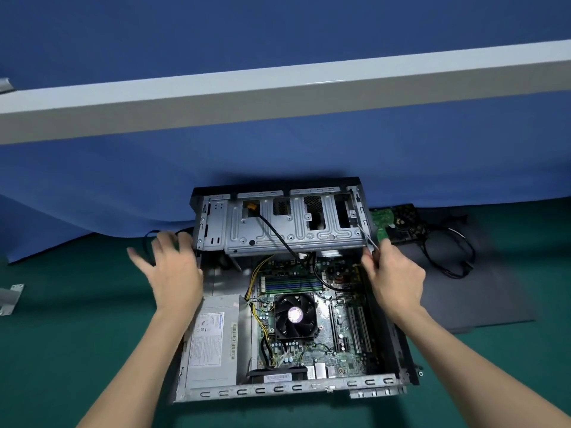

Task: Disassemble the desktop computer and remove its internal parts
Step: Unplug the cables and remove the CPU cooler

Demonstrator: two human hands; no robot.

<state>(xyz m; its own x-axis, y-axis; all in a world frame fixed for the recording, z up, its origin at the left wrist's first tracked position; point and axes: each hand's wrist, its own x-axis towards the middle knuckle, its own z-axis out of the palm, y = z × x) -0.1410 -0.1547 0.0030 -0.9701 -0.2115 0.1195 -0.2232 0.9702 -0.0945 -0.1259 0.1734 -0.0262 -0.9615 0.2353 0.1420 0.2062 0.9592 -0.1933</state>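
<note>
The open desktop computer case point(290, 387) lies flat on the green mat point(77, 335) before us, with its drive cage point(278, 223) swung upright at the far end and the power supply point(213, 341), CPU fan point(295, 315) and motherboard point(340, 329) exposed inside. Our left hand point(176, 273), fingers spread and blurred, is at the cage's left edge. Our right hand point(395, 279) curls round a thin metal rod point(367, 239) at the cage's right edge, perhaps a tool, beside a green circuit card point(383, 220).
</note>
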